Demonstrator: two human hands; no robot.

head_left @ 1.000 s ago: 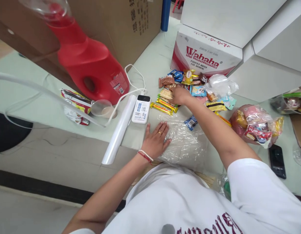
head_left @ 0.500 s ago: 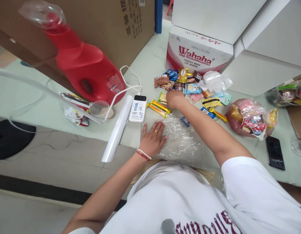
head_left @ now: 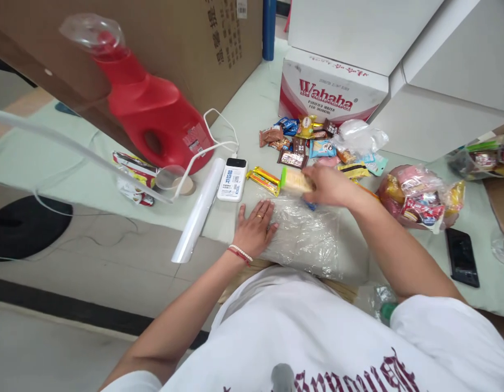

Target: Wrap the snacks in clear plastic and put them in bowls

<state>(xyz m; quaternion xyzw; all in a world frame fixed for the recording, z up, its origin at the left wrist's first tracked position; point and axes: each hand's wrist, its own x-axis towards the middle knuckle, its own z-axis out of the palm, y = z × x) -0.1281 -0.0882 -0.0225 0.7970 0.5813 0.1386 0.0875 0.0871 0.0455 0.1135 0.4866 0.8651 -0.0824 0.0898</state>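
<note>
We noted that the right hand had shifted rightward and closer to the body since the earlier frame, bringing with it a pale snack pack with a green end. The fingers were closed about the pack's right end. The pack was at the far edge of the clear plastic — whether it touched the surface below, we could not tell. We found the left hand gripping nothing, palm down with fingers slightly spread, on the plastic's left side. Two yellow bars lay just left of the pack; a dark brown packet lay just beyond it. We also recorded a blue packet (mostly hidden) beneath the right hand.
</note>
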